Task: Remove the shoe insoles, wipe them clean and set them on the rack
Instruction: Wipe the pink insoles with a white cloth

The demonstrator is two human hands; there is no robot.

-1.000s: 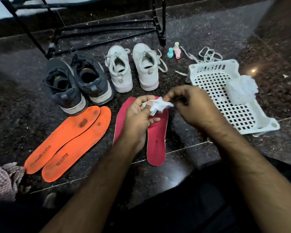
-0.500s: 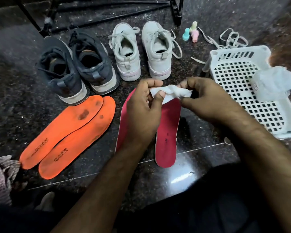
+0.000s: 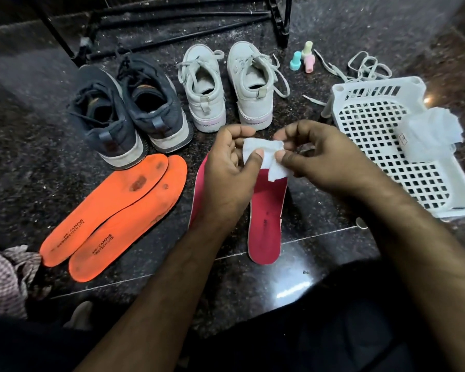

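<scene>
Here, four insoles lie out on the floor [image 3: 387, 28], orange pair [image 3: 113, 210] at 9 o'clock, red pair [image 3: 266, 210] centre; left hand [image 3: 226, 167] and right hand [image 3: 320, 159] both pinch the wipe [image 3: 263, 157], so wiping and racking remain.

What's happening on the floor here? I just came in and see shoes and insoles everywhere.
A person is cleaning shoe insoles. Both hands, left hand and right hand, pinch a small white wipe and spread it above the red insoles. Two stained orange insoles lie beside them, in front of the dark sneakers and white sneakers. No insole is on the black rack yet.
</scene>
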